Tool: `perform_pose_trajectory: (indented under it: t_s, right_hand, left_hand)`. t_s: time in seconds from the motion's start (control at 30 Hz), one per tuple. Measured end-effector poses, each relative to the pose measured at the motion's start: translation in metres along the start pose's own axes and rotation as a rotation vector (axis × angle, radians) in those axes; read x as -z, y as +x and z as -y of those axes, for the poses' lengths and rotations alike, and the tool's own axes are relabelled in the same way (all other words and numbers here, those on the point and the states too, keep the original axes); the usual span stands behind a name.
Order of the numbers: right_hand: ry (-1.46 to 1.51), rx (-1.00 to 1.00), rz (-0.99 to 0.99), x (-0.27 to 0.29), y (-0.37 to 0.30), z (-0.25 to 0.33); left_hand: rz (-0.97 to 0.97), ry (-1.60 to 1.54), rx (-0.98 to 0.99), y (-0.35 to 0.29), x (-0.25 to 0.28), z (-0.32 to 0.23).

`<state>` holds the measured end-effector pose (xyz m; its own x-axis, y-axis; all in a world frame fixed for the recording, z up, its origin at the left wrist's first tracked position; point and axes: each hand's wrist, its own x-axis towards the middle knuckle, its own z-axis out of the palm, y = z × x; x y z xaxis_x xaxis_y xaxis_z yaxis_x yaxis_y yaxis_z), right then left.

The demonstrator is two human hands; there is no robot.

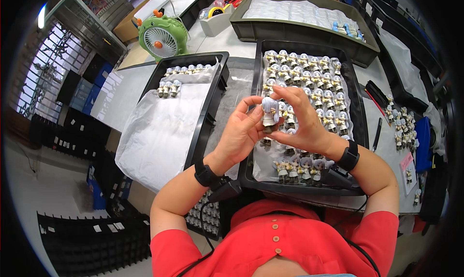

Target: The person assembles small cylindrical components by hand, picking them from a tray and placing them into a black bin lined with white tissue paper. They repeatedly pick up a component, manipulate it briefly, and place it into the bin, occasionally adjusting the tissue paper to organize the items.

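Note:
In front of me, over the near left part of the right tray, I hold a small figurine [269, 113] upright. It has pale grey-lilac hair, white clothes and a dark base. My left hand [240, 132] pinches it from the left between thumb and fingers. My right hand [307, 125] curves round its right side, with fingertips near the head and the thumb near the base. Beneath my hands, a black tray [358, 117] carries many similar figurines in rows on white lining. The left black tray [207, 117] has several figurines [168, 88] at its far end on white padding.
A green fan [163, 35] stands beyond the left tray. Farther back are a tape dispenser [216, 20] and an olive bin [304, 38] with white padding. At right lie a black pen [377, 134], loose figurines [401, 125] and a blue box [423, 144].

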<state>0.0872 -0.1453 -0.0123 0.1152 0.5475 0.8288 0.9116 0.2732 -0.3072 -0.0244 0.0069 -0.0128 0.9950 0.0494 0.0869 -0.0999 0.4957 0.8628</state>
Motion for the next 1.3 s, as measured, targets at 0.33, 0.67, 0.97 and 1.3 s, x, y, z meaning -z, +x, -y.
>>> perform_pose_trajectory:
  t_s: [0.33, 0.67, 0.97, 1.3]
  right_hand:
    - [-0.016, 0.093, 0.02, -0.004, -0.004, -0.001]
    - [0.007, 0.071, -0.021, -0.001, 0.0, 0.003]
    - [0.039, -0.004, -0.021, 0.001, 0.004, 0.009]
    - [0.235, -0.3, 0.06, 0.001, -0.001, 0.006]
  left_hand:
    - [0.021, 0.249, -0.113, -0.005, -0.015, 0.002]
    - [0.184, 0.184, -0.096, -0.003, -0.011, -0.005]
    - [0.198, 0.013, -0.035, -0.001, -0.013, -0.013]
    - [0.164, -0.017, 0.013, 0.001, -0.01, -0.014]
